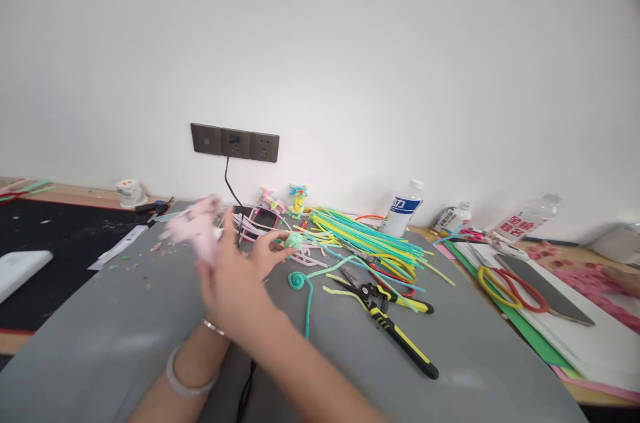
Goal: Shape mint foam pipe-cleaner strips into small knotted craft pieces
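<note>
Clock directions run from the crossed hands, with 12 o'clock toward the wall (340, 76). The grey mat (125, 329) reaches almost to that wall; its left edge slants away toward 8 o'clock, meeting a black mat (80, 263) at 9, and its right edge slants toward 4, beside stacked paper sheets (590, 349). Grey surface shows from 7 to 9 o'clock, with tiny scraps toward 10, and again toward 5. Room is tighter from 1 to 4: two small figures (299, 201) stand at 1, a bottle (401, 209) and a bundle of coloured stems (370, 236) lie toward 2, and cutters (400, 337) rest open toward 4.

The right forearm passes over the left. The left hand (265, 253) pinches a mint-green piece (295, 241) at its fingertips, just off that hand's 2 o'clock. A teal coil (297, 280) lies near, at the left hand's 4 o'clock. The right hand (233, 276) grasps a pale pink piece (197, 229), which juts toward its 10 o'clock; blur hides the exact finger contact and the piece's shape.
</note>
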A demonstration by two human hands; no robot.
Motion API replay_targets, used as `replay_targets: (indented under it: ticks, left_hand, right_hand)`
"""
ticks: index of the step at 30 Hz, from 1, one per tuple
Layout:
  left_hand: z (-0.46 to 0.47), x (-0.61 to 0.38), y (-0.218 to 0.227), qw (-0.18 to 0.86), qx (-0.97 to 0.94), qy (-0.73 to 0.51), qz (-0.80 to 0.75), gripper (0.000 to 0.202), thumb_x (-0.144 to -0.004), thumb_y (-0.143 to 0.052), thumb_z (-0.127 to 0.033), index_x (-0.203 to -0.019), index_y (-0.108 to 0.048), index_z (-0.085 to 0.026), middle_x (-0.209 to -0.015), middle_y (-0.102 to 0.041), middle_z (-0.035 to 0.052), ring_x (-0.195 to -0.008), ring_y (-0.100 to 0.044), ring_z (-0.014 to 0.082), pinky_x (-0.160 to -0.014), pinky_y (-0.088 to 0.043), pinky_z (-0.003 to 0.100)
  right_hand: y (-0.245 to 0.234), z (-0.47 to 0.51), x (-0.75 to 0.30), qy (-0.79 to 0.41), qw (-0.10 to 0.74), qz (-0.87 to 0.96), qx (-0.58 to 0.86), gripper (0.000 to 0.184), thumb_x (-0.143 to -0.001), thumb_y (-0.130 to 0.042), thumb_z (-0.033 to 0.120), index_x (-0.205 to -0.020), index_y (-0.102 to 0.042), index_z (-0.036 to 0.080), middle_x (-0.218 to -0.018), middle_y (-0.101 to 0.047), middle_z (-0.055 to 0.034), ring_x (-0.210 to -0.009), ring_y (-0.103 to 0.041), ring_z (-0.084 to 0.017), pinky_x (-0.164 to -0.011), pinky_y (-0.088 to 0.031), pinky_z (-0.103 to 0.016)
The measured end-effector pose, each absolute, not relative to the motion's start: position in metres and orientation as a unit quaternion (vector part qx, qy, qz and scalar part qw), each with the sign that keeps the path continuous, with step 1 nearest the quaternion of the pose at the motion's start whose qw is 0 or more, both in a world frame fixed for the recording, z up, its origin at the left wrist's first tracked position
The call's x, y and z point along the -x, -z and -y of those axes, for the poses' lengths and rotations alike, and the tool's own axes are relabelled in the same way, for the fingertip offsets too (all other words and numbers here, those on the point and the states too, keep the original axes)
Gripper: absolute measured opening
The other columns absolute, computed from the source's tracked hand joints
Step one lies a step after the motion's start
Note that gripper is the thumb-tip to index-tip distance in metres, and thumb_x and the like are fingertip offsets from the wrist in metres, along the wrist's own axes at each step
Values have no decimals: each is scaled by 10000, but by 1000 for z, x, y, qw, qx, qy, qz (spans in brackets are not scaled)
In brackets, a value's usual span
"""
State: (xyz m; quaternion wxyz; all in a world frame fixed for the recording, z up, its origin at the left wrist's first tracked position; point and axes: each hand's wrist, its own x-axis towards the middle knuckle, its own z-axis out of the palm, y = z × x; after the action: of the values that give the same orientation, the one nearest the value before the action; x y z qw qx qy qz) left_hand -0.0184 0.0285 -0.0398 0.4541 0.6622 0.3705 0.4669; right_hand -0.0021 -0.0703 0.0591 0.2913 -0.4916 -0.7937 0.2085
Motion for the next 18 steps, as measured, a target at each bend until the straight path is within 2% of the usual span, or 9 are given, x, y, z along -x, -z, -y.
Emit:
replay_targets:
  ticks: [2,5,9,14,16,18]
  left_hand:
    - [-26,18,40,488,-666,-420,-376,343,-869,-682,-348,-1133,-633,-135,-1109,-662,96,-871,-664,209,-739,-585,389]
    - [-23,16,40,512,-658,-398,-382,386,-692,-816,-362,-964,-682,-124,-930,-699,66,-675,-640,167,-561,-571,310]
    - [-23,15,38,526,-646,-395,-387,401,-634,-829,-352,-931,-695,-117,-915,-709,73,-665,-638,159,-527,-556,277]
    - [-22,15,35,532,-637,-400,-389,404,-638,-828,-334,-953,-706,-113,-952,-714,91,-643,-614,142,-509,-542,258]
    - [-21,16,34,531,-636,-402,-390,403,-639,-830,-333,-954,-708,-114,-941,-716,88,-634,-610,140,-512,-542,258]
    - [-20,16,34,526,-636,-406,-393,412,-651,-822,-342,-974,-706,-116,-945,-715,88,-639,-613,141,-521,-545,260]
  right_hand:
    - [-52,68,43,-242,232,805,489,888,-939,-490,313,-1553,132,150,-1280,-608,-199,-966,-678,-351,-743,-565,-463]
    - [-33,61,87,-242,142,812,512,900,-885,-550,198,-1560,38,107,-1210,-628,-222,-965,-677,-356,-731,-567,-463]
    - [-6,46,108,-246,91,798,543,870,-855,-537,127,-1555,-24,77,-1200,-618,-279,-1004,-666,-371,-720,-550,-489]
    - [-1,52,101,-232,63,813,530,966,-774,-659,190,-1550,-98,59,-1269,-581,-313,-1046,-641,-376,-744,-542,-485]
    - [-12,66,89,-212,61,826,519,888,-795,-660,199,-1532,-189,45,-1276,-577,-315,-1073,-617,-385,-775,-532,-494]
    - [-28,84,66,-174,108,840,503,632,-855,-605,192,-1429,-400,25,-1218,-619,-292,-1037,-617,-364,-808,-518,-504]
